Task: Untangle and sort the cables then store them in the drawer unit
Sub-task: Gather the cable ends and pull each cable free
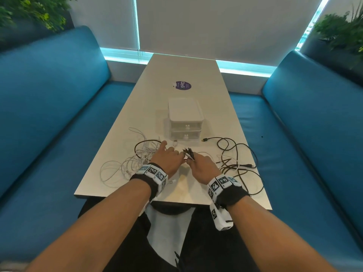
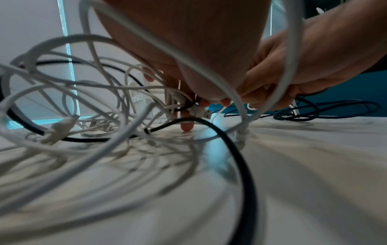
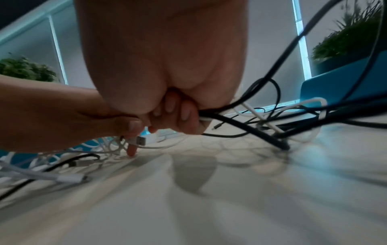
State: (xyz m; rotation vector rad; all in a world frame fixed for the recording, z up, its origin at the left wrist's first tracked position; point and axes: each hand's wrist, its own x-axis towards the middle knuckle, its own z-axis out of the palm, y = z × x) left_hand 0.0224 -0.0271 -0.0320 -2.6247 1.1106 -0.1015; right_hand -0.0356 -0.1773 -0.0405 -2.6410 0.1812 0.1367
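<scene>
This looks like an office sitting nook. A long pale table [image 1: 182,71] stretches ahead of the hands, with padded blue bench seats [image 1: 49,107] on both sides, leafy green plants [image 1: 341,30] behind, and grey window blinds [image 1: 216,24].

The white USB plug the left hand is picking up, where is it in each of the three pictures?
Head: not discernible; left hand covers that spot.
Left wrist: white USB plug sits center, under the fingertips.
Right wrist: plug left of center, below the thumb.
Shared landmark: right hand gripping the cable bundle.
</scene>
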